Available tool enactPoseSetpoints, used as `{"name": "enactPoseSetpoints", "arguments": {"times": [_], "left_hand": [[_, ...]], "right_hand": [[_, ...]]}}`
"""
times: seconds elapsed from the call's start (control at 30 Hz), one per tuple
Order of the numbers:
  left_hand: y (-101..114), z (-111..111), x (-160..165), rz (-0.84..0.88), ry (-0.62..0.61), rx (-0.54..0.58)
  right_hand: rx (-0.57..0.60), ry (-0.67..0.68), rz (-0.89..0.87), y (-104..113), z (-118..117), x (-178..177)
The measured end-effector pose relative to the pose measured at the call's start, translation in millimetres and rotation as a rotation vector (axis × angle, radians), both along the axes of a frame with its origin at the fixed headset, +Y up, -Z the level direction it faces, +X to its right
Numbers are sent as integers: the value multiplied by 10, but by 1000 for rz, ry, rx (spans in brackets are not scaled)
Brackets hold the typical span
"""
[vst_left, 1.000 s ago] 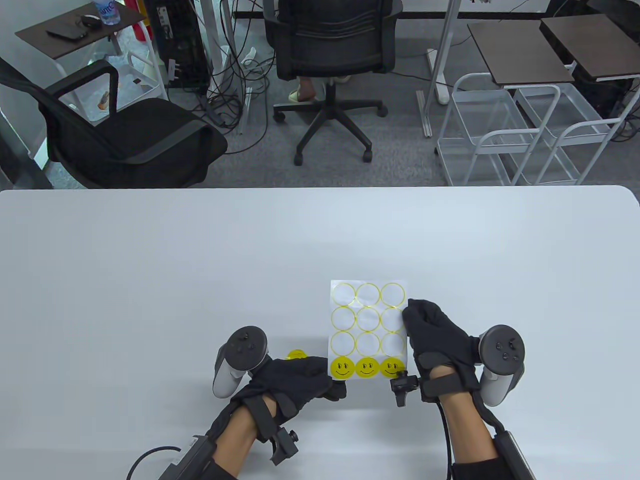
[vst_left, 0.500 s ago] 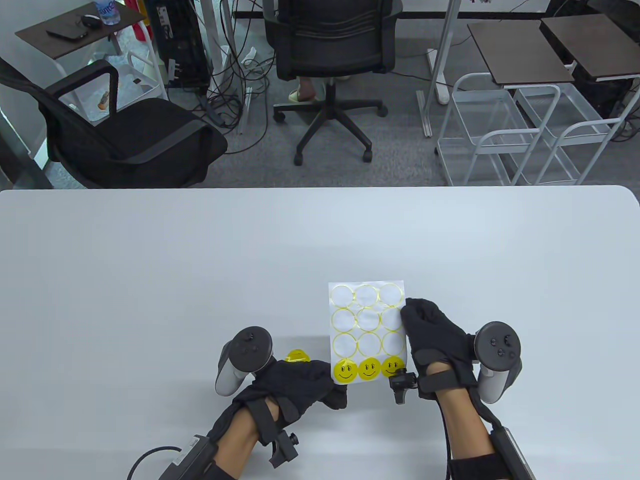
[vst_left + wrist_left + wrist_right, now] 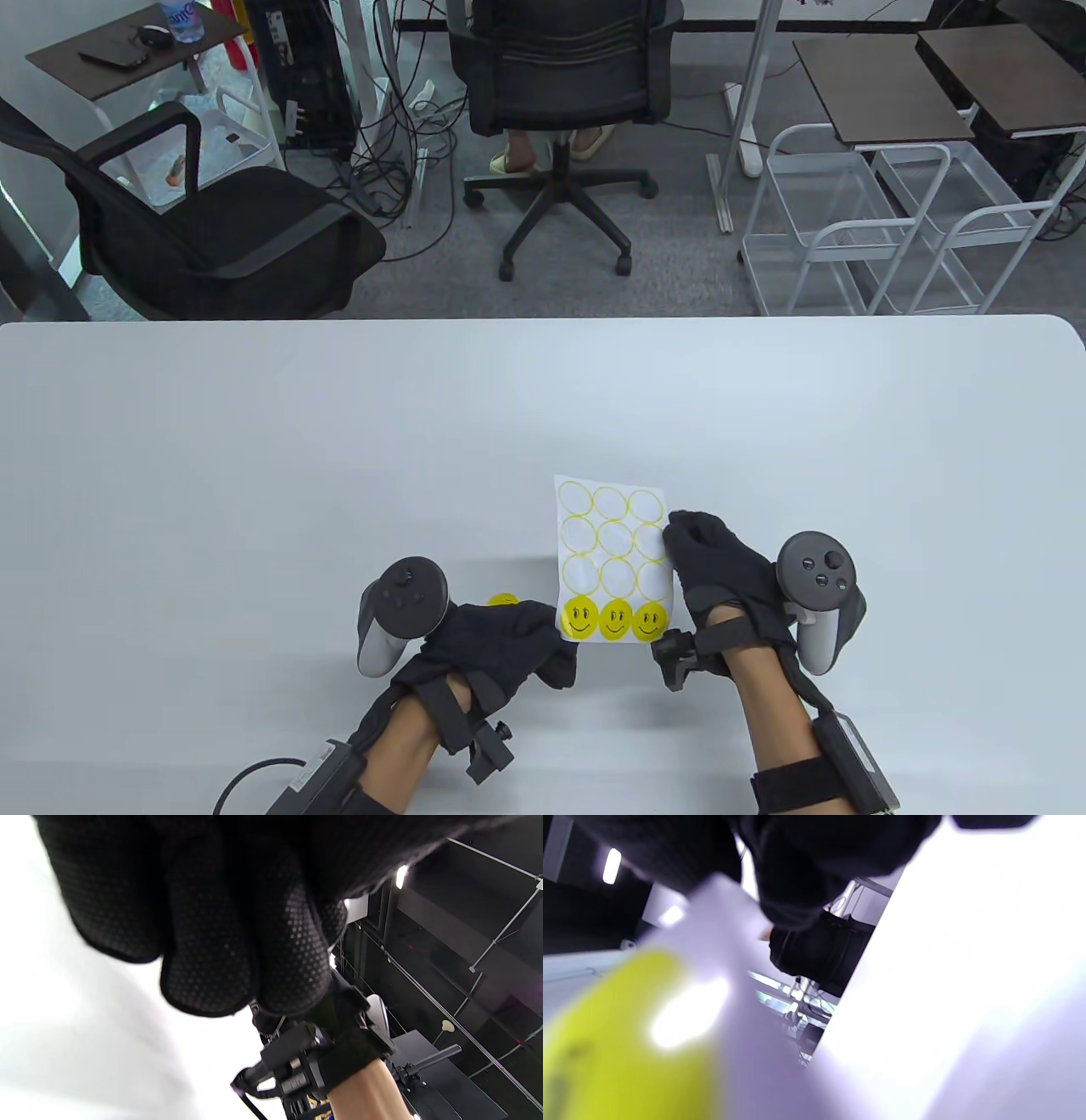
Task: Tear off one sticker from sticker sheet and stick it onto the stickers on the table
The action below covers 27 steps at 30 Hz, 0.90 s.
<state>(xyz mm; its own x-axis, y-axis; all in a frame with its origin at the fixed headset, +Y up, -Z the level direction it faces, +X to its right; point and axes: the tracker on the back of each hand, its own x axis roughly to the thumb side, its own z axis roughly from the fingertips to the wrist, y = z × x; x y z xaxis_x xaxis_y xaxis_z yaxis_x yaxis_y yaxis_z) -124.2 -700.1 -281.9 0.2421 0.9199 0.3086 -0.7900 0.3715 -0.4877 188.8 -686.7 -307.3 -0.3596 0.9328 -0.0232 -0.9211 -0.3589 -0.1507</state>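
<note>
From above, the right hand (image 3: 717, 564) grips the sticker sheet (image 3: 611, 556) by its right edge, just above the white table (image 3: 254, 467). The left hand (image 3: 501, 641), fingers curled, touches its lower left corner. Only this view shows a yellow sticker (image 3: 503, 601) peeking out behind the left hand; the right wrist view shows only blurred yellow.

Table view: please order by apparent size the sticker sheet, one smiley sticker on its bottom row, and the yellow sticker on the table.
1. sticker sheet
2. smiley sticker
3. yellow sticker, though the left hand partly hides it, so its rank is unsure.
</note>
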Motion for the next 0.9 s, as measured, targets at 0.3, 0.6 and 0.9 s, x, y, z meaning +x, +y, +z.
{"name": "enactPoseSetpoints", "arguments": {"times": [0.3,0.6,0.9], "left_hand": [[62,14,-81,-6,136,74],[223,147,-82,-69,253,292],[399,308,89,-293,287,553]], "right_hand": [[497,56,585,748,495,-466],[485,385,665,697,660,-1132],[536,453,633,623,683,-1133]]}}
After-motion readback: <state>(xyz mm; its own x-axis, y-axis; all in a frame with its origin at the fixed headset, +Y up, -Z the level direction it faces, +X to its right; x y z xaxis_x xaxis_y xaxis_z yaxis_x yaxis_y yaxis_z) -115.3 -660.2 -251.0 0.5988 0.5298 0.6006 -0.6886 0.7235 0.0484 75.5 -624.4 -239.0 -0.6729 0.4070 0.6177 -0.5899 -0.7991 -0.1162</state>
